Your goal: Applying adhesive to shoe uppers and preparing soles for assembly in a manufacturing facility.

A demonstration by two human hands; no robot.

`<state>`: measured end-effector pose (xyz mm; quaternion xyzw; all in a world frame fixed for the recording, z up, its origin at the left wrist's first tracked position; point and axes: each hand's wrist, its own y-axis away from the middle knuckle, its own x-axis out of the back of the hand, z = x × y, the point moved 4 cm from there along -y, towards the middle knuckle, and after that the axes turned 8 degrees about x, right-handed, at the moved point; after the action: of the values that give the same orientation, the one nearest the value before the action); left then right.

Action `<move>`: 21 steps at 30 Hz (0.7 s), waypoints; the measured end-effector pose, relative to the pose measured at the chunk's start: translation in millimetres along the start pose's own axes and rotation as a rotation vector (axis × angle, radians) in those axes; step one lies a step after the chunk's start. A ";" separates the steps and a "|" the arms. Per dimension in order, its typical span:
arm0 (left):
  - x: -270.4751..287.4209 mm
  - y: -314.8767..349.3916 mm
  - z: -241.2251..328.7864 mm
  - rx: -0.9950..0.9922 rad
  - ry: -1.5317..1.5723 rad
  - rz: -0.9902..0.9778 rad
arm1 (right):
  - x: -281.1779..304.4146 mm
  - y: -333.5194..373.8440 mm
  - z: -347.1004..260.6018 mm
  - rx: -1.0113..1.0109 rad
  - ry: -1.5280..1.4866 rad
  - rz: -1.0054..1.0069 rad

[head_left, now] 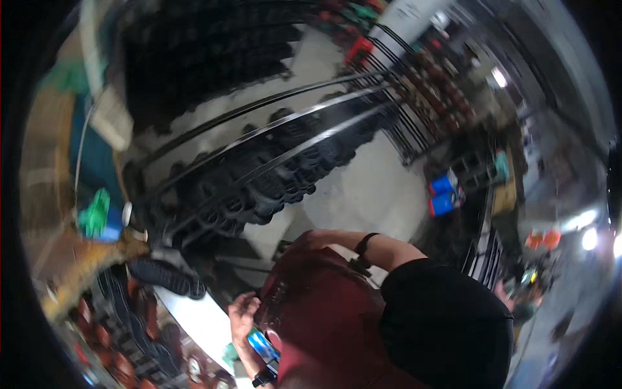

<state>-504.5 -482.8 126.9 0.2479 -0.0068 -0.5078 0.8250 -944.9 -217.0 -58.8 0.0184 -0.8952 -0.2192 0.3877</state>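
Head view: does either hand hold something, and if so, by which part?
Nothing shows in the left hand, which looks loosely open. The right hand is blurred near the maroon apron, so whether it holds anything cannot be told.

Glossy metal rack rails [317, 137], matt shoes [264, 179]

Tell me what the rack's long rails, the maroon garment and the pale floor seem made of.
Long rails: likely metal, polished; bright streaks run along them.
Maroon garment: perhaps cloth or a leather-like coated sheet; blur hides any weave.
Pale floor: possibly concrete, smooth; it looks even and softly lit.
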 end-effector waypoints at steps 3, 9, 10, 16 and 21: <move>10.3 40.4 -13.9 0.217 -0.150 0.038 | 23.5 38.1 -76.3 -0.681 -0.257 -0.090; -191.9 -155.2 70.2 0.284 -0.571 -0.395 | 47.6 139.7 78.4 -0.930 -1.127 0.530; -238.0 -194.2 75.2 0.285 -0.617 -0.437 | 66.0 137.9 111.2 -0.926 -1.155 0.537; -508.4 -439.2 70.2 -0.105 -0.386 -0.348 | 237.9 145.9 365.4 -0.819 -0.535 1.080; -560.6 -641.2 132.9 -0.114 -0.297 0.347 | 490.2 52.8 342.5 -0.221 -0.430 1.270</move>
<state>-1346.0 -296.4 111.5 0.1184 -0.1421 -0.3891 0.9025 -1520.6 -139.2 92.3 -0.5947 -0.7618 -0.0380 0.2542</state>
